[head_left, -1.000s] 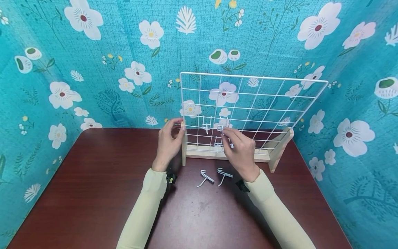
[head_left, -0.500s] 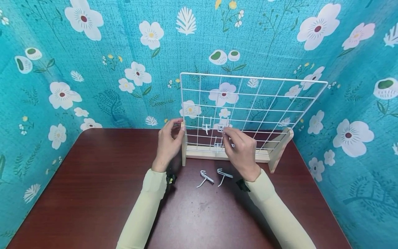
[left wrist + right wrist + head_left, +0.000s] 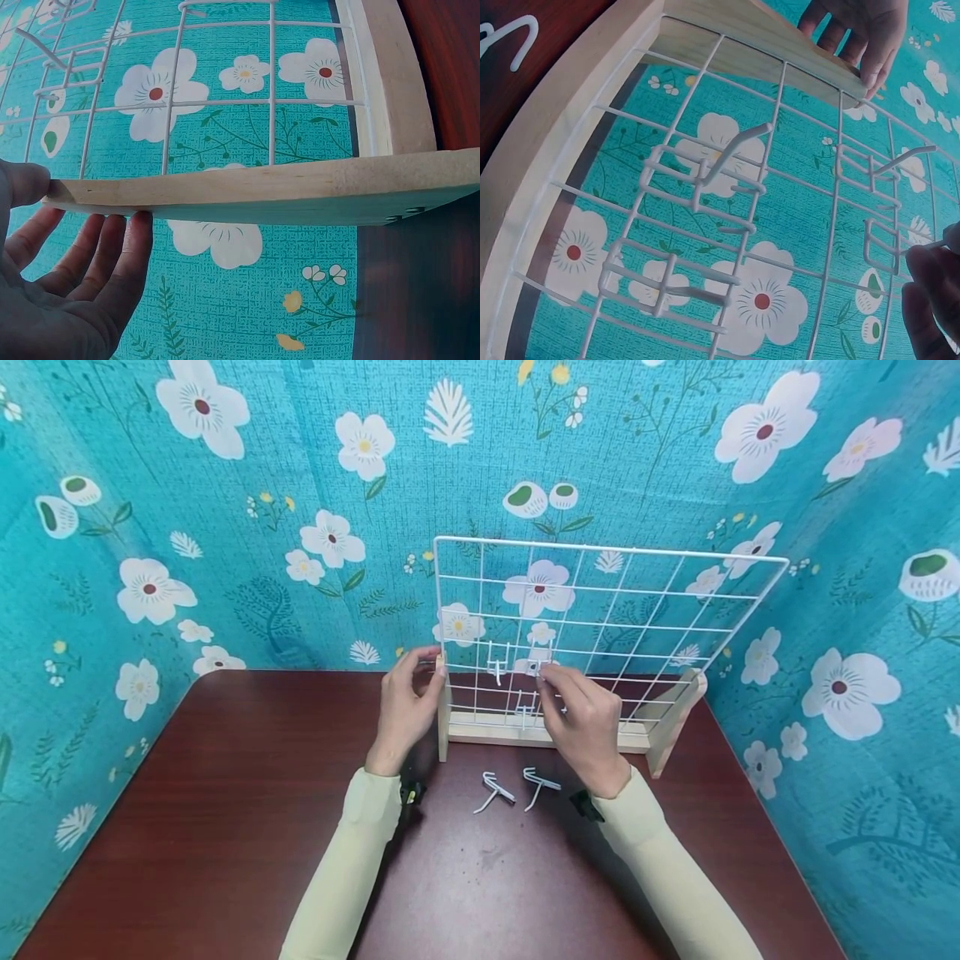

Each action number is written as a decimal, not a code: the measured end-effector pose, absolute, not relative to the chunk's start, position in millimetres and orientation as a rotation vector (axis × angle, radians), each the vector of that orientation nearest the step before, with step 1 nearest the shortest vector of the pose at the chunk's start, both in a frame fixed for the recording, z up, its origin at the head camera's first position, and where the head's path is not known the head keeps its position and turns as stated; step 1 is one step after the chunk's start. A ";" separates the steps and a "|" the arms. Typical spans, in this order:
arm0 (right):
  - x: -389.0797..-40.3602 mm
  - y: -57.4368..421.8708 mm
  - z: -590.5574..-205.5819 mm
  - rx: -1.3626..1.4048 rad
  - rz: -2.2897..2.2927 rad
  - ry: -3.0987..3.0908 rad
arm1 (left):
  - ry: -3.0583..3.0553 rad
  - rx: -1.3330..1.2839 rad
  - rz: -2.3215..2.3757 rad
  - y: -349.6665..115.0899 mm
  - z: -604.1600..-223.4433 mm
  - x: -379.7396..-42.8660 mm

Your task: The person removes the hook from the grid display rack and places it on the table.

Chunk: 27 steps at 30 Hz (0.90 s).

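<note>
A white wire grid panel stands upright in a wooden stand. My left hand holds the stand's left side post, thumb on one face and fingertips on the other in the left wrist view. With thumb and fingers, my right hand pinches the prong of a white metal hook at the grid wires; the fingers partly hide it in the head view. Beside it on the grid hangs another hook. Two more, an upper hook and a lower hook, show in the right wrist view.
Two loose white hooks, a left one and a right one, lie on the dark red-brown table in front of the stand. The stand's right post is beyond my right hand. Blue floral cloth hangs behind.
My right hand has shifted slightly right at the pinched hook, now covering more of the hook near its palm. My left hand stays on the post.
</note>
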State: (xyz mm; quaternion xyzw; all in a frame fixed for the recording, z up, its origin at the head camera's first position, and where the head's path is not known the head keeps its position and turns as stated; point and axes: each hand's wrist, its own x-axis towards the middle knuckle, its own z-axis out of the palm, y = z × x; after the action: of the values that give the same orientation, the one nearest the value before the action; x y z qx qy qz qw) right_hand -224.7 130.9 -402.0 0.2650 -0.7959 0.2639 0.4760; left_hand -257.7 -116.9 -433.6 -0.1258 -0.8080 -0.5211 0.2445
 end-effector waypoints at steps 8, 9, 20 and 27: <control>-216.9 132.7 -399.3 0.672 0.643 -1.921 | -2.206 -0.342 -1.421 -116.9 -433.1 -257.2; -215.6 132.9 -399.3 0.674 0.642 -1.920 | -2.207 -0.342 -1.419 -116.9 -433.6 -257.1; -203.8 138.6 -402.9 0.662 0.621 -1.931 | -2.206 -0.341 -1.395 -116.5 -434.5 -255.7; -199.7 143.7 -407.4 0.659 0.601 -1.968 | -2.204 -0.338 -1.398 -115.9 -433.5 -257.1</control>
State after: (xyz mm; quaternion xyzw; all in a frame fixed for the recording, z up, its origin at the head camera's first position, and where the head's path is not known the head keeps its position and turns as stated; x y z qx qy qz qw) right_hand -199.7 143.7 -407.4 0.2691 -0.8035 0.2455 0.4709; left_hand -257.1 -115.9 -433.5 -0.1242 -0.8104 -0.5141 0.2522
